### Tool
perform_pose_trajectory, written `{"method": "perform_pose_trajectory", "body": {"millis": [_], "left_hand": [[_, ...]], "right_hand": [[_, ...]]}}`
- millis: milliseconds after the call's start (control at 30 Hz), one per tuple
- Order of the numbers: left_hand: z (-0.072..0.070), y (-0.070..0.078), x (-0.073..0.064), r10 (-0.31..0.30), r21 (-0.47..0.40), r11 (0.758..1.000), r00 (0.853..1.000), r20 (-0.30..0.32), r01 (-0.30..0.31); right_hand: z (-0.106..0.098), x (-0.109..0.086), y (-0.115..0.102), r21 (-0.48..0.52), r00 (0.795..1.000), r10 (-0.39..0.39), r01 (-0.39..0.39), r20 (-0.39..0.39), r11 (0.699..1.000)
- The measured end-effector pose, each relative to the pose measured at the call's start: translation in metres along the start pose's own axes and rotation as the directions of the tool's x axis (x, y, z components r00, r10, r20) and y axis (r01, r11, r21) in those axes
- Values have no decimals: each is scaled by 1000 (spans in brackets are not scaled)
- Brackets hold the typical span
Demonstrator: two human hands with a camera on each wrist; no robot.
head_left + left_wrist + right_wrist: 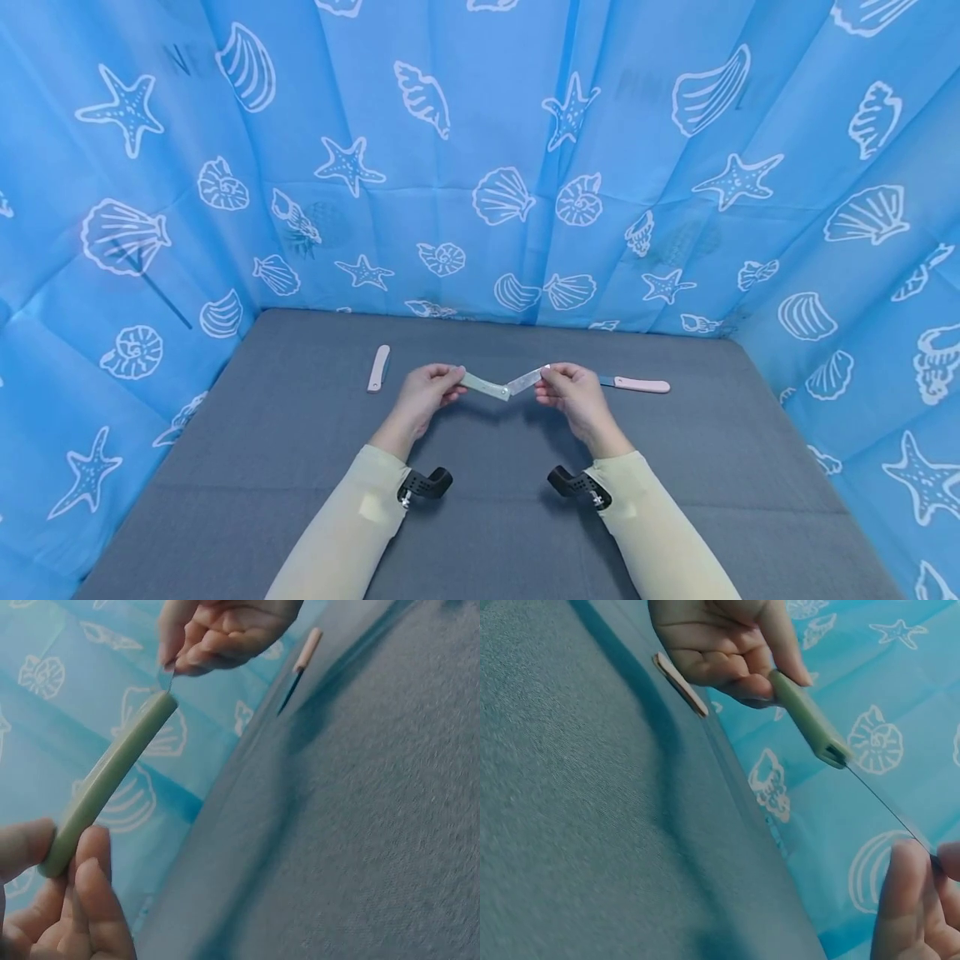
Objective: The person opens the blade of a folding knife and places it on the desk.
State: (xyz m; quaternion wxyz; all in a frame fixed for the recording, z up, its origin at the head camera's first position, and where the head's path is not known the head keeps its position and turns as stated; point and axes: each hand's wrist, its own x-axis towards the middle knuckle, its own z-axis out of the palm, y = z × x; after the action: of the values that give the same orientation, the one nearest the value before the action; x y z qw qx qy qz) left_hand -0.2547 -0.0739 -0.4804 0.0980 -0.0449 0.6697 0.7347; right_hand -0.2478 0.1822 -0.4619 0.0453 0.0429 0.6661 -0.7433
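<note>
Both hands hold a folding knife with a pale green handle (483, 385) above the table. My left hand (423, 398) pinches the far end of that handle between thumb and fingers. With thumb and fingertips my right hand (579, 402) pinches the blade (527, 381) near its tip. The blade stands partly unfolded, so knife and handle form a shallow V with the pivot lowest. In the right wrist view the blade (885, 802) shows edge-on, leaving the slotted handle end.
A pink-handled folding knife (378, 369), seemingly folded, lies left of the left hand. Another pink-handled knife (641, 384) lies unfolded behind the right hand, its blade partly hidden. The grey-covered table (480, 517) meets blue shell-print curtains (465, 167) at the back and sides.
</note>
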Motion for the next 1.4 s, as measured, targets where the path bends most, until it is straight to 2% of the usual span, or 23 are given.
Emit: {"method": "perform_pose_trajectory", "body": {"millis": [167,300,500,667,833,967,1133,1400], "left_hand": [[-5,0,0,-37,-10,999,997,68,38],[-7,1,-1,-53,-7,999,994,93,54],[-8,0,-2,-34,5,999,997,69,33],[-5,-2,-3,8,-28,1000,1000,18,-7],[2,-3,-5,29,-92,995,997,-70,-36],[10,-2,-7,10,-145,989,989,-150,-32],[20,-1,-9,-23,-211,977,973,-230,-27],[36,-4,-8,-39,-341,936,941,-338,-83]], "right_hand": [[-6,-1,-4,-9,998,7,-7,63,1000],[-8,-1,-7,21,994,20,-22,112,1000],[-11,-2,-6,19,985,27,-31,171,999],[-9,-2,-2,20,985,22,-26,172,999],[-5,-2,0,32,993,-9,6,114,999],[1,-2,0,73,999,-37,34,33,997],[8,-2,4,170,996,-44,56,-76,984],[18,0,13,256,980,-53,102,-192,961]]}}
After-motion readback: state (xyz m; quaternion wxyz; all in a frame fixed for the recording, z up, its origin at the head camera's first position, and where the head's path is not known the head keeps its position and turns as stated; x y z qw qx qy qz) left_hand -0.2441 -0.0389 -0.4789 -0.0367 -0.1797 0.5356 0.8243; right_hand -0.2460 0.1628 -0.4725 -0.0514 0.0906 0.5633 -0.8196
